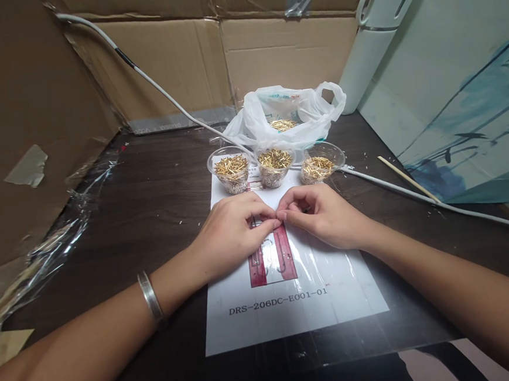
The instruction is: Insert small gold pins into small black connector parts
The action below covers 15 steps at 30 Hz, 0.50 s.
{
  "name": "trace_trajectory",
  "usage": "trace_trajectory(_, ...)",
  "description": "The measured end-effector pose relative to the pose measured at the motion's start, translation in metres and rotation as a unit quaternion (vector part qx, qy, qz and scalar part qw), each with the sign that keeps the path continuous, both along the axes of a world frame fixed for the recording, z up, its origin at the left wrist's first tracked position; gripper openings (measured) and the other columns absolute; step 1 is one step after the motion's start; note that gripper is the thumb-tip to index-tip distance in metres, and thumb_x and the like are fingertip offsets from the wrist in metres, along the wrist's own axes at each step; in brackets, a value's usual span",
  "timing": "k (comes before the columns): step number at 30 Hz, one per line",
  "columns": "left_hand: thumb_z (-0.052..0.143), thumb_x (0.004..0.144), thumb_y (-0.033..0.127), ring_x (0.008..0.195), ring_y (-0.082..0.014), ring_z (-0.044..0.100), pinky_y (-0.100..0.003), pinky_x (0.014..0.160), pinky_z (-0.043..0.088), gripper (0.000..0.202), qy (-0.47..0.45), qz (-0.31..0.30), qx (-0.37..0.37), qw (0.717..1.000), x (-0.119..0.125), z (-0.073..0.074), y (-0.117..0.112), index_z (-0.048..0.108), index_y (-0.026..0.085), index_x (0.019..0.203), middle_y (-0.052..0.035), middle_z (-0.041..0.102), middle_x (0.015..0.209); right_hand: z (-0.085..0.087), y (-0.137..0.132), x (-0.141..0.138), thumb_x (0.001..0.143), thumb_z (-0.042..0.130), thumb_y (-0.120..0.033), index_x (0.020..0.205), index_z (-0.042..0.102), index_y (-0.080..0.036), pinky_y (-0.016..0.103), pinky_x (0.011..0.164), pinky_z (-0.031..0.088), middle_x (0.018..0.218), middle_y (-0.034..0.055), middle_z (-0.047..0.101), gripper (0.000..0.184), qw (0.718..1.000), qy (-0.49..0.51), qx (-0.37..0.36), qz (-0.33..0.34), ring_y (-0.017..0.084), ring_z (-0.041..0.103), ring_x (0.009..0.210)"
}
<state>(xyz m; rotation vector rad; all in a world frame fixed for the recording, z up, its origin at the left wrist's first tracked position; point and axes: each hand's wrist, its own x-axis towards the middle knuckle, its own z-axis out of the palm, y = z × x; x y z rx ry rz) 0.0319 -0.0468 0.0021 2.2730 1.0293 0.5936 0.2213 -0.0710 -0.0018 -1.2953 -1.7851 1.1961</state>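
Observation:
My left hand (pixel 243 223) and my right hand (pixel 320 214) meet fingertip to fingertip above a printed sheet (pixel 291 322). Both pinch with thumb and index finger; whatever is between the tips is too small to make out. Beneath them, the sheet carries a red and white diagram (pixel 286 252) and the text "DRS-206DC-E001-01". Just beyond my hands stand three clear plastic cups holding many small gold-coloured metal pins: a left cup (pixel 232 172), a middle cup (pixel 274 166) and a right cup (pixel 320 163).
Behind the cups lies an open white plastic bag (pixel 257 117) with more gold pins. A white cable (pixel 163 92) crosses the dark table. At the back right leans a white bottle (pixel 371 52). A thin wooden stick (pixel 407 179) lies at right, and crumpled clear plastic (pixel 80 210) at left. Cardboard (pixel 174 62) walls the back.

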Motion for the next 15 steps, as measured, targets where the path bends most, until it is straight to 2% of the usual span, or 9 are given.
trace_trajectory(15, 0.063, 0.085, 0.022, 0.075, -0.015, 0.061, -0.026, 0.067, 0.043, 0.012, 0.024, -0.02, 0.038, 0.999, -0.0012, -0.0012, -0.0001, 0.074, 0.018, 0.081, -0.0023, 0.069, 0.08, 0.0006, -0.0017, 0.0017, 0.083, 0.059, -0.022, 0.075, 0.063, -0.015, 0.024, 0.051, 0.031, 0.058, -0.0034, 0.048, 0.011, 0.992, -0.084, 0.097, 0.011, 0.009, 0.04, 0.053)
